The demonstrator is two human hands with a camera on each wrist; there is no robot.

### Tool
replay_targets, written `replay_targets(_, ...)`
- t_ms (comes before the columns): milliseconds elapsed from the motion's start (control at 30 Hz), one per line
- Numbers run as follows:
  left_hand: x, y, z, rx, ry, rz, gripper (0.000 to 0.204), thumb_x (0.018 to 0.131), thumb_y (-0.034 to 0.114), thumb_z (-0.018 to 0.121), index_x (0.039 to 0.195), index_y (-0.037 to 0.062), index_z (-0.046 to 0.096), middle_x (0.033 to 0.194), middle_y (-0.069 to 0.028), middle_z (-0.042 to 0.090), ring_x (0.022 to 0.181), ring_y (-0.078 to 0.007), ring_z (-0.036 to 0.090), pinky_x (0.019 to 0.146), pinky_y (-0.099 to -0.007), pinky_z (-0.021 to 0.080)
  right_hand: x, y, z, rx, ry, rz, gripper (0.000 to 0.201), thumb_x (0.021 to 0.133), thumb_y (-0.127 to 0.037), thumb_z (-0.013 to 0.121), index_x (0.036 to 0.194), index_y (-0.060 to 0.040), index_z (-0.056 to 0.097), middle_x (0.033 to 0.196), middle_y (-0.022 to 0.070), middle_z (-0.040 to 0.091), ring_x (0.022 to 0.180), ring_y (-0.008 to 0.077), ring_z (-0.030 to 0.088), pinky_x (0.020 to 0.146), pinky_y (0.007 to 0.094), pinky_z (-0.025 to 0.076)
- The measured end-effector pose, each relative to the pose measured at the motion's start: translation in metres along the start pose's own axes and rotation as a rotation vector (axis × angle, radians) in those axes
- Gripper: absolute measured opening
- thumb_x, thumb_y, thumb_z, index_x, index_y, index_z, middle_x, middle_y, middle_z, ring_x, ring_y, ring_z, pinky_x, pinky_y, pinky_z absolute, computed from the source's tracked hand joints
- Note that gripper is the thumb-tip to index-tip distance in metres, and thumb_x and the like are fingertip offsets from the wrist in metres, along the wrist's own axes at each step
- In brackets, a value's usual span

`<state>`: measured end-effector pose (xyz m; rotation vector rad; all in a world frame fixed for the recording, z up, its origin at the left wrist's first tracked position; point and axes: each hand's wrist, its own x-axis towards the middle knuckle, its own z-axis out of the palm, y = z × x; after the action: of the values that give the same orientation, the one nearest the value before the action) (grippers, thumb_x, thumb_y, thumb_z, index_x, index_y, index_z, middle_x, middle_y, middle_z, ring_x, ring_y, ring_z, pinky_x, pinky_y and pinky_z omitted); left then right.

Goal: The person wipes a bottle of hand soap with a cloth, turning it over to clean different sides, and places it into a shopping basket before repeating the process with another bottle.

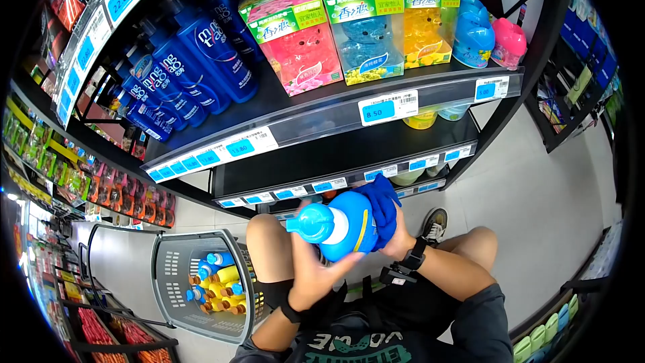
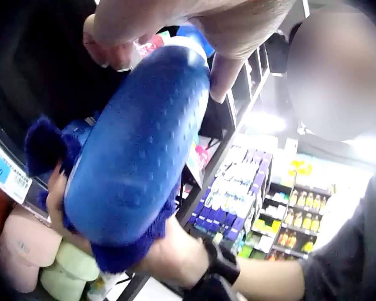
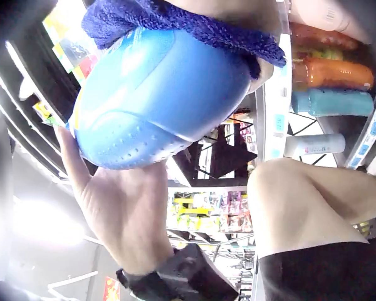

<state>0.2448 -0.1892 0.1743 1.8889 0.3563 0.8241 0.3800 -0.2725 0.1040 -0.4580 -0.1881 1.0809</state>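
A blue pump bottle (image 1: 349,227) with a light blue pump head (image 1: 314,223) lies tilted between my hands, over my lap. My left hand (image 1: 316,274) grips it round the neck end, thumb on one side and fingers on the other. In my right hand (image 1: 401,236) is a dark blue fluffy cloth (image 1: 383,210), wrapped against the bottle's base end. The left wrist view shows the raised dots on the bottle's side (image 2: 138,144), with the cloth (image 2: 116,254) bunched beneath it. From the right wrist, the cloth (image 3: 182,22) covers part of the bottle (image 3: 156,94).
A grey basket (image 1: 164,275) holding several yellow and blue bottles stands on the floor at my left. Ahead, a black shelf (image 1: 349,161) carries blue pump bottles (image 1: 195,60) and boxed air fresheners (image 1: 363,33). My knees (image 1: 265,242) are bent beside the work.
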Motion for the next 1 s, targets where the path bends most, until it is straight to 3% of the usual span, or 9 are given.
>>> replay_targets(33, -0.005, 0.000, 0.004, 0.270, -0.087, 0.037, 0.086, 0.059, 0.012, 0.083, 0.127, -0.0007, 0.033, 0.114, -0.0134, 0.047, 0.107, -0.0261, 0.049, 0.092, -0.0386, 0.039, 0.001, 0.000, -0.003, -0.004, -0.003, 0.003, 0.040, 0.094, -0.034, 0.036, 0.121, -0.0080, 0.047, 0.115, 0.0071, 0.054, 0.105, 0.0183, 0.054, 0.092, 0.0315, 0.043)
replay_targets(200, -0.015, -0.008, 0.019, -0.114, 0.216, -0.148, 0.069, 0.063, 0.011, 0.080, 0.119, -0.0028, 0.042, 0.112, -0.0154, 0.051, 0.099, -0.0218, 0.054, 0.085, -0.0341, 0.045, 0.000, -0.007, -0.012, 0.019, 0.036, 0.192, 0.039, 0.094, -0.032, 0.040, 0.122, -0.0062, 0.046, 0.112, 0.0067, 0.055, 0.101, 0.0158, 0.054, 0.089, 0.0291, 0.043)
replay_targets(367, -0.008, -0.009, -0.002, 0.018, 0.137, -0.139, 0.057, 0.065, 0.010, 0.077, 0.112, -0.0048, 0.047, 0.100, -0.0117, 0.057, 0.091, -0.0186, 0.058, 0.080, -0.0314, 0.048, -0.003, -0.008, -0.007, -0.376, 0.146, 0.085, 0.034, 0.092, -0.025, 0.047, 0.119, -0.0048, 0.049, 0.109, 0.0056, 0.057, 0.100, 0.0137, 0.055, 0.086, 0.0274, 0.045)
replay_targets(433, -0.009, -0.012, -0.008, -0.026, -0.008, -0.241, 0.054, 0.067, 0.010, 0.076, 0.111, -0.0042, 0.049, 0.097, -0.0104, 0.059, 0.089, -0.0173, 0.058, 0.080, -0.0305, 0.048, -0.003, -0.015, 0.003, -0.799, -0.053, -0.074, 0.033, 0.091, -0.024, 0.050, 0.118, -0.0041, 0.050, 0.106, 0.0044, 0.057, 0.097, 0.0120, 0.054, 0.084, 0.0268, 0.044)
replay_targets(567, -0.018, -0.020, -0.002, -0.093, -0.214, -0.334, 0.053, 0.065, 0.012, 0.077, 0.108, -0.0032, 0.052, 0.096, -0.0099, 0.061, 0.086, -0.0156, 0.059, 0.078, -0.0304, 0.049, -0.016, -0.037, 0.033, -0.585, -0.085, 0.102, 0.038, 0.090, -0.029, 0.053, 0.117, -0.0030, 0.049, 0.102, 0.0029, 0.056, 0.096, 0.0127, 0.052, 0.084, 0.0286, 0.043)
replay_targets(600, -0.021, -0.028, 0.000, -0.058, -0.257, -0.292, 0.059, 0.062, 0.017, 0.079, 0.112, -0.0020, 0.052, 0.096, -0.0132, 0.063, 0.086, -0.0187, 0.062, 0.077, -0.0314, 0.050, -0.017, -0.034, 0.034, -0.707, -0.184, -0.023, 0.039, 0.089, -0.030, 0.054, 0.117, -0.0041, 0.048, 0.105, 0.0038, 0.055, 0.097, 0.0147, 0.052, 0.084, 0.0302, 0.044)
replay_targets(700, -0.029, -0.035, 0.009, -0.157, -0.360, -0.357, 0.059, 0.064, 0.017, 0.079, 0.113, -0.0017, 0.052, 0.098, -0.0143, 0.063, 0.086, -0.0195, 0.063, 0.079, -0.0322, 0.050, -0.012, -0.040, 0.051, -1.140, -0.453, 0.121, 0.040, 0.081, -0.033, 0.065, 0.106, -0.0025, 0.057, 0.113, 0.0116, 0.053, 0.096, 0.0218, 0.054, 0.083, 0.0340, 0.045)
replay_targets(833, -0.029, -0.031, 0.014, -0.254, -0.291, -0.370, 0.057, 0.065, 0.017, 0.079, 0.111, -0.0011, 0.051, 0.104, -0.0116, 0.060, 0.095, -0.0187, 0.059, 0.084, -0.0323, 0.047, -0.003, -0.038, 0.044, -1.410, -0.576, -0.336, 0.037, 0.069, -0.022, 0.071, 0.097, 0.0014, 0.059, 0.101, 0.0163, 0.058, 0.088, 0.0322, 0.058, 0.081, 0.0363, 0.047)
replay_targets(1000, -0.033, -0.047, 0.015, -0.233, -0.341, -0.463, 0.060, 0.064, 0.016, 0.079, 0.113, 0.0001, 0.049, 0.104, -0.0095, 0.059, 0.096, -0.0172, 0.057, 0.084, -0.0314, 0.046, 0.001, -0.036, 0.038, -1.717, -0.564, -0.832, 0.037, 0.062, -0.016, 0.067, 0.092, 0.0041, 0.059, 0.094, 0.0164, 0.060, 0.084, 0.0331, 0.059, 0.076, 0.0371, 0.048)
